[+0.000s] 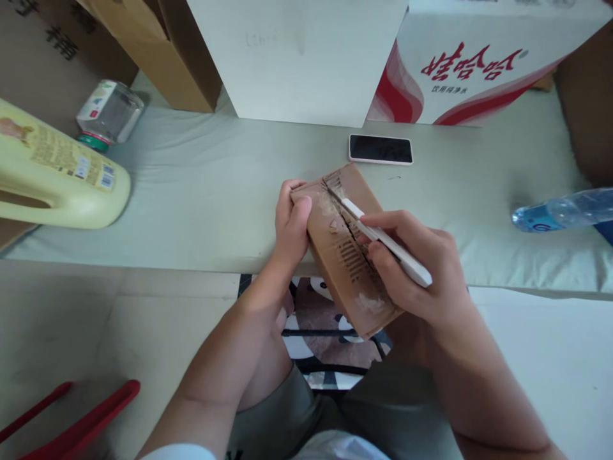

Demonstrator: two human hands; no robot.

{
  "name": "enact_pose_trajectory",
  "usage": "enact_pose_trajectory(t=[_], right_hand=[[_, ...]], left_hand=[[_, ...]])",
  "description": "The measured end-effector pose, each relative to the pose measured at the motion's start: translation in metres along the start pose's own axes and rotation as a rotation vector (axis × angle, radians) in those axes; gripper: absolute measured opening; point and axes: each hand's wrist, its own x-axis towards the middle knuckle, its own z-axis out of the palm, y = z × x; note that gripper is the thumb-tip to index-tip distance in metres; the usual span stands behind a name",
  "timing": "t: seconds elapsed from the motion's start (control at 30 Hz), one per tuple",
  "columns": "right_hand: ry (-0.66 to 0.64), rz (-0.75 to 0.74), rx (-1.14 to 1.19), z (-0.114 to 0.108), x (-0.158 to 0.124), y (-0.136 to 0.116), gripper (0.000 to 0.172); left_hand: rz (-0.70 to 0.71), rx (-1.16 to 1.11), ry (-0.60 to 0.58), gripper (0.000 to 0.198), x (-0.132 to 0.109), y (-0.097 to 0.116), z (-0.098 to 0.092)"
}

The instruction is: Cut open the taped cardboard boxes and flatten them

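A small brown cardboard box (330, 236) is tilted at the near edge of the cloth-covered surface, with torn patches and a dark slit along its top seam. My left hand (292, 220) grips the box's far left corner, thumb on top and fingers around the side. In my right hand (414, 262) is a white-handled utility knife (401, 250), its fingers closed around the handle. The thin blade points away to the upper left and lies along the seam, its tip near the box's far end.
Beyond the box lies a phone (380, 149), in front of a white carton (306, 64) and a red-and-white carton (445, 70). On the left are a yellow jug (62, 172) and a clear jar (112, 114). A plastic water bottle (565, 209) lies at right.
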Motion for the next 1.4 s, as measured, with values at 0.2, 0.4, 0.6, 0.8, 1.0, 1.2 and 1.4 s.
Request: enact_pose_trajectory(t=[0.2, 0.4, 0.6, 0.8, 1.0, 1.2, 1.4], right_hand=[[0.008, 0.024, 0.010, -0.001, -0.001, -0.001, 0.018], [0.042, 0.066, 0.106, -0.002, -0.007, 0.006, 0.016], [0.019, 0.080, 0.123, -0.003, -0.004, 0.005, 0.014], [0.043, 0.059, 0.124, -0.003, -0.008, 0.006, 0.016], [0.082, 0.053, 0.139, -0.003, -0.011, 0.009, 0.016], [0.112, 0.070, 0.153, -0.003, -0.011, 0.009, 0.015], [0.196, 0.041, 0.138, -0.002, -0.017, 0.013, 0.016]], left_hand=[[0.011, 0.012, -0.010, 0.040, 0.001, 0.000, 0.000], [-0.009, 0.001, 0.001, 0.036, 0.000, 0.003, 0.001], [0.000, -0.013, 0.019, 0.034, 0.000, 0.003, 0.002], [0.004, -0.011, 0.016, 0.036, 0.000, 0.002, 0.002], [-0.008, -0.004, 0.022, 0.035, 0.000, 0.001, 0.002], [-0.009, -0.012, 0.030, 0.036, 0.001, 0.001, 0.002], [-0.014, -0.052, 0.010, 0.036, 0.001, -0.001, 0.001]])
